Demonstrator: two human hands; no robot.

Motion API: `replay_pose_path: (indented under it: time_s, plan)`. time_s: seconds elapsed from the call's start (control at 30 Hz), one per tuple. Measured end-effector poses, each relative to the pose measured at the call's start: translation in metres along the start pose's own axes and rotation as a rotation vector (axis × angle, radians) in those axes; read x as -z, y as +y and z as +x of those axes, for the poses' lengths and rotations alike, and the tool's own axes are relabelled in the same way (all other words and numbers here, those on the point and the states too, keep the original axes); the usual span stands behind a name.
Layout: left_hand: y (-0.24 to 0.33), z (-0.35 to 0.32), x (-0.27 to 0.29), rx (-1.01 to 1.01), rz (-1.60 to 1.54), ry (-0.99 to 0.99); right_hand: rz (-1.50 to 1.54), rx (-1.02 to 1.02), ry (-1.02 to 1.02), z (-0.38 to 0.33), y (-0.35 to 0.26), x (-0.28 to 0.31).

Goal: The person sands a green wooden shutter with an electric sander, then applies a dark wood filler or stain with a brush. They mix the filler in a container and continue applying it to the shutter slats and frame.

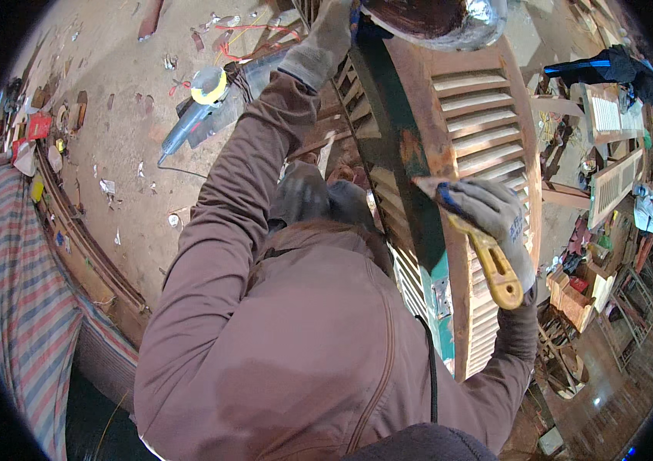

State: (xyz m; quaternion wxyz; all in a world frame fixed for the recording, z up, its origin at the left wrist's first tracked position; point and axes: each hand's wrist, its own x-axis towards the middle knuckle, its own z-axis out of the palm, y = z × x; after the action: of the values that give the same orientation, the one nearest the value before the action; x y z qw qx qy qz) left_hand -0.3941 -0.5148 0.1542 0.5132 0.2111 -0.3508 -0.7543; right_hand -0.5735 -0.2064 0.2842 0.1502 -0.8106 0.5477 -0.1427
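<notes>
Diagonally, a yellow-handled tool (478, 240) points up-left, clasped in the right hand (494, 212); left hand's (325, 48) hold unclear.

Lighting mod. bright overall; source pos. unclear. Far-left floor (96, 46) pale, fairly evenly lit. Slatted panel (522, 100) shows dark shadow bands btwn pale slats. Glare: hot spot on bowl (488, 31), far side; small glint, near right. Near-left area v. dark. Fisheye distortion heavy twd rim, e.g. striped cloth (15, 253) bowed; corners black. Ctr. reasonably sharp; edge detail soft.
</notes>
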Motion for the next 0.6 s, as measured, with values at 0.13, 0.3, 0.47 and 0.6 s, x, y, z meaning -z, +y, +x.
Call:
replay_pose_path:
  time_s: [0.13, 0.3, 0.47, 0.6]
  plan:
    - [0.007, -0.005, -0.016, 0.105, -0.120, -0.034, -0.027, -0.029, 0.117, 0.048, 0.001, 0.002]
    - [0.015, -0.008, -0.022, -0.194, 0.274, 0.007, -0.172, 0.034, -0.006, 0.038, -0.018, -0.012]
    - [0.022, -0.013, -0.023, -0.085, 0.203, 0.008, 0.046, -0.085, -0.035, 0.025, -0.014, 0.000]
    - [0.025, -0.014, -0.032, -0.033, 0.101, -0.001, -0.075, -0.104, 0.093, 0.054, -0.019, 0.000]
